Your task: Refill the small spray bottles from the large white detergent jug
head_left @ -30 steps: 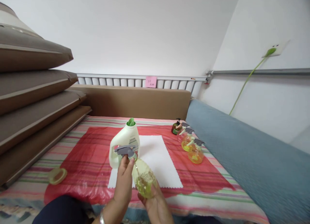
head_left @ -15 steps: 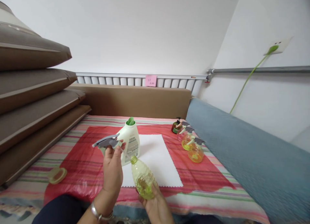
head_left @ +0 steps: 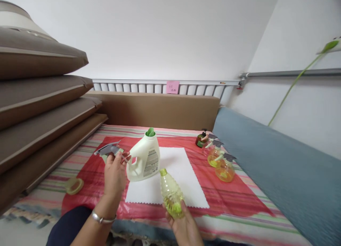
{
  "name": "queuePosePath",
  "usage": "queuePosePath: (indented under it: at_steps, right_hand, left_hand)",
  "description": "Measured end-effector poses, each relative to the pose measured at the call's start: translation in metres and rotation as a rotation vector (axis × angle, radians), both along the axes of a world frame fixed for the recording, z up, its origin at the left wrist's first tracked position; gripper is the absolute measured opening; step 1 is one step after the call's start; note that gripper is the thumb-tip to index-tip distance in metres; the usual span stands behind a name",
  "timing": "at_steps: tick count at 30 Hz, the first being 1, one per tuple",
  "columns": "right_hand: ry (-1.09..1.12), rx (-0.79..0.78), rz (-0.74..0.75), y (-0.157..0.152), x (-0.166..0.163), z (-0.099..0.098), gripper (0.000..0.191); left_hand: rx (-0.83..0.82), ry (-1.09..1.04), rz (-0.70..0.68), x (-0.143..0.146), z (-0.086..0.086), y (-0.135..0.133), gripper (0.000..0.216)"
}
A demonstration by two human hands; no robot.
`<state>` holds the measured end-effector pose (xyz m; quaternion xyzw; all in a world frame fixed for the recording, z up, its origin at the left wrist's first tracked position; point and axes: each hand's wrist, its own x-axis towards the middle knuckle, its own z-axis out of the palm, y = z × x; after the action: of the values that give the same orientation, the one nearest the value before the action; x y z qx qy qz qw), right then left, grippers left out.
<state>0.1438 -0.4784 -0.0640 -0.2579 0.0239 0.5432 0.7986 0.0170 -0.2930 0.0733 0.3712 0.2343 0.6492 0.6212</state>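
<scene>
Held up on the left, a grey and pale green trigger spray head (head_left: 112, 149) is pinched in the fingers of my left hand (head_left: 115, 173), its thin dip tube pointing down to the right. My right hand (head_left: 183, 224) grips the lower part of a clear yellow-green bottle (head_left: 172, 194), which is tilted, has an uncapped neck and holds some yellow liquid. Between and beyond my hands stands a large pale green detergent jug (head_left: 145, 157) with a green spout in its mouth. The jug rests on a white sheet with a zigzag edge (head_left: 186, 182).
A round pale green cap (head_left: 74, 185) lies at the left on the red plastic sheet (head_left: 90, 182). Several spray and pump bottles (head_left: 225, 173) line the right side. Stacked brown cushions (head_left: 45, 93) rise at left; a blue padded bolster (head_left: 271, 160) borders the right.
My left hand with the spray head has moved left and away from the bottle. The bottle in my right hand has shifted right, and the whole view has swung slightly left.
</scene>
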Motion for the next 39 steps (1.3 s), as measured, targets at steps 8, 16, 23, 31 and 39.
queuePosePath:
  at_steps: [8,16,23,31,39]
  right_hand:
    - [0.012,0.013,0.055,-0.003,0.006,-0.008,0.037]
    - [0.008,-0.045,0.091,-0.003,0.016,-0.013,0.042]
    - [-0.022,-0.029,0.023,0.001,0.024,-0.001,0.042]
    - [-0.121,-0.039,-0.007,-0.005,0.043,0.019,0.041]
    - [-0.241,-0.054,-0.137,-0.01,0.066,0.029,0.045]
  left_hand:
    - [-0.142,0.171,0.079,-0.012,-0.042,0.028,0.036]
    - [-0.16,0.253,0.1,-0.022,-0.057,0.046,0.032]
    - [-0.094,0.266,0.101,-0.013,-0.065,0.056,0.028]
    - [0.016,0.301,0.141,0.029,-0.067,0.073,0.034]
    - [0.066,0.457,0.155,0.051,-0.077,0.075,0.04]
